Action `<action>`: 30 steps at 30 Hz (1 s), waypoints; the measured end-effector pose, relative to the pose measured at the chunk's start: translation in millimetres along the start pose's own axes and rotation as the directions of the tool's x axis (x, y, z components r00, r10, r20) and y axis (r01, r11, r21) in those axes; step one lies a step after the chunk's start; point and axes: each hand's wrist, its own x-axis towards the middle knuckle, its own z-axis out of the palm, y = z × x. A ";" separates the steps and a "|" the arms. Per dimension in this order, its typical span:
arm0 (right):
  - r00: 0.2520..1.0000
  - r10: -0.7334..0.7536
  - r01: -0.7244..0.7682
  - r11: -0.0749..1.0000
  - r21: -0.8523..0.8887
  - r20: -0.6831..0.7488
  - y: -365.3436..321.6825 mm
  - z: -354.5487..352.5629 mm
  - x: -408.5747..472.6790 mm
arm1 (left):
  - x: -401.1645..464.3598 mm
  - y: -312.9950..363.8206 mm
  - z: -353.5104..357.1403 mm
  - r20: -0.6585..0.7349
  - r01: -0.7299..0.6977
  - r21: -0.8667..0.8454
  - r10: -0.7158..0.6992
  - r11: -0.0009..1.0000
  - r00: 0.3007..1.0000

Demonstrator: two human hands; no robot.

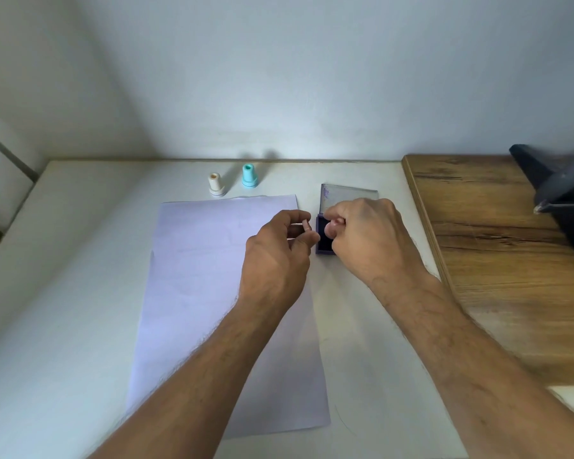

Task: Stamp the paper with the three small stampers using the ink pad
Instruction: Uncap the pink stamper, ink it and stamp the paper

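A white sheet of paper [212,293] lies lengthwise on the white table [63,293]. To its right sits the dark blue ink pad [323,243], its clear lid [352,195] folded back. My right hand [371,236] is over the pad, fingers closed around a small pink stamper [337,222] that is mostly hidden. My left hand [279,250] hovers at the paper's right edge beside the pad, pinching a small pale cap [306,225] between thumb and forefinger. A cream stamper [216,184] and a teal stamper [249,175] stand upright beyond the paper's far edge.
A wooden board [497,246] adjoins the table on the right, with a dark stand [557,187] at its far right. A wall runs right behind the table. A pale upholstered surface [0,200] lies off the left edge.
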 end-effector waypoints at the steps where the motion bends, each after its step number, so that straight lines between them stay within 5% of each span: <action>1: 1.000 0.003 -0.003 1.000 -0.016 0.005 0.4 -0.2 0.6 | 0.3 -0.1 0.5 0.002 0.002 0.000 -0.002 1.000 1.000; 11: 0.999 -0.028 0.026 0.994 -0.104 -0.016 0.2 2.8 2.1 | -0.4 -0.9 2.4 0.024 -0.005 -0.003 0.005 1.000 1.000; 30: 0.998 0.041 -0.041 0.999 0.003 -0.039 -0.8 -1.8 -0.8 | -1.3 -4.9 1.1 0.087 -0.013 0.012 0.012 1.000 0.996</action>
